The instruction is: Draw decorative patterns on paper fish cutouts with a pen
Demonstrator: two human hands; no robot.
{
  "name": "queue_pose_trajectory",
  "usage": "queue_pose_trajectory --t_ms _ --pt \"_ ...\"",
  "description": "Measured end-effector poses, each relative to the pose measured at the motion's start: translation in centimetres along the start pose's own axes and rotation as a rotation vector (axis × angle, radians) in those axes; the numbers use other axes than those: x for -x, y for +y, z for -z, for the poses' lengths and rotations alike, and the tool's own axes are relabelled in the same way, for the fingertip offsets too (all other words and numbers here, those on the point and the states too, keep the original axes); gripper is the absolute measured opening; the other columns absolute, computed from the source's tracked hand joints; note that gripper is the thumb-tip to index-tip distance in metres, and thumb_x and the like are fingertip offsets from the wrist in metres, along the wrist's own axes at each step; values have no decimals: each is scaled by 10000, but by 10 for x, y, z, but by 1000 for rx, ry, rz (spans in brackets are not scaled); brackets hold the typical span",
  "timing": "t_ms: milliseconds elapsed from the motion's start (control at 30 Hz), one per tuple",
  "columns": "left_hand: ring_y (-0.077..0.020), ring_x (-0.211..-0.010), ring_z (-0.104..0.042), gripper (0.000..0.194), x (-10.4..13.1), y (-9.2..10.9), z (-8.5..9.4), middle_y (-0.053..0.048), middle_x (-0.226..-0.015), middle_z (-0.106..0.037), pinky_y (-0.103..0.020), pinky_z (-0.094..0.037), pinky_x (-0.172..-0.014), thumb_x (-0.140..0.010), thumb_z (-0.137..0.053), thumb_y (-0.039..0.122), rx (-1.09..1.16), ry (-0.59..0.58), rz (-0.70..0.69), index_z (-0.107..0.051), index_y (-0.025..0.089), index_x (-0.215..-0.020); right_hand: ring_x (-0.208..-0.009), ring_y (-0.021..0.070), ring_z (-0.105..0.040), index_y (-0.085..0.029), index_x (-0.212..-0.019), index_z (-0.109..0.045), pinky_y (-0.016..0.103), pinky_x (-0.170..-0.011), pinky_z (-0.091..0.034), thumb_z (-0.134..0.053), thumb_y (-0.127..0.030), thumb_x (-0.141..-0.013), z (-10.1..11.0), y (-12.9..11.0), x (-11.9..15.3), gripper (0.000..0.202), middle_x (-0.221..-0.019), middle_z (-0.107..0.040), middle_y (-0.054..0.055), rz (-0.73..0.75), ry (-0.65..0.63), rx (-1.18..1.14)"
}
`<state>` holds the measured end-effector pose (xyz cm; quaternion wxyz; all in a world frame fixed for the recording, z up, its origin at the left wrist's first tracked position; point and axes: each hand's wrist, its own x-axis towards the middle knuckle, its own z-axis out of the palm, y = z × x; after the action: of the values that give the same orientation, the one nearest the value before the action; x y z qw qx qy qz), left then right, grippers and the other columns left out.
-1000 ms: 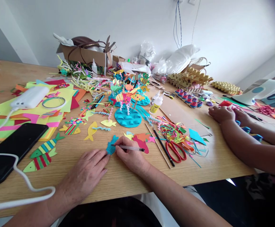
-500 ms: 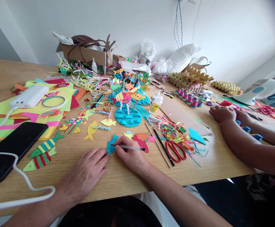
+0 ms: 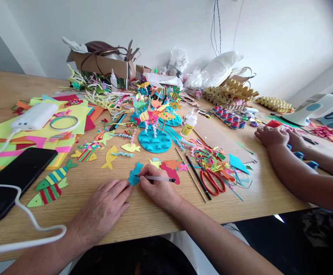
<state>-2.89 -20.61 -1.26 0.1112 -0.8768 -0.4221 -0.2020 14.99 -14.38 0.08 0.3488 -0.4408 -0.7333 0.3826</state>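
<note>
A small blue paper fish (image 3: 134, 176) with dark markings lies flat on the table in front of me. My right hand (image 3: 157, 189) grips a pen (image 3: 160, 178), its tip on the fish. Resting flat with fingers stretched out, my left hand (image 3: 106, 206) touches the lower left edge of the fish with its fingertips. Just beyond my right hand lie a red paper cutout (image 3: 172, 173) and other coloured shapes. A yellow paper fish (image 3: 109, 157) with a twisted blue tail piece sits beyond my left hand.
Red-handled scissors (image 3: 212, 181), a black pencil (image 3: 199, 177) and paper scraps lie right of my hand. A blue round base (image 3: 155, 140) carries paper fish, near glue bottles (image 3: 188, 124). A black phone (image 3: 17, 183) and white cable are left. Another person's hands (image 3: 272, 135) work at far right.
My hands, the pen and the blue fish stay almost in place. The other person's arms at the right have shifted very slightly.
</note>
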Motion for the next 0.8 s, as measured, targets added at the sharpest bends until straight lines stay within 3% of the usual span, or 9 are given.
queue_pose_trajectory --t_ms 633,800 --pt "-218 -1006 -537 351 2 1 -2 -62 -1077 -637 -366 -436 -874 -945 -322 189 12 -38 31 -591 193 -1170 -554 103 -533 -192 -714 -547 204 -542 -421 -482 -128 -719 2 0 2 91 -628 -589 -22 23 2 -27" --pt "-221 -1009 -536 347 2 1 -3 -72 -1069 -641 -369 -437 -873 -945 -318 188 -2 -33 23 -622 175 -1114 -532 95 -518 -193 -703 -542 196 -529 -417 -485 -109 -708 1 -1 2 102 -608 -576 -32 14 -13 -25"
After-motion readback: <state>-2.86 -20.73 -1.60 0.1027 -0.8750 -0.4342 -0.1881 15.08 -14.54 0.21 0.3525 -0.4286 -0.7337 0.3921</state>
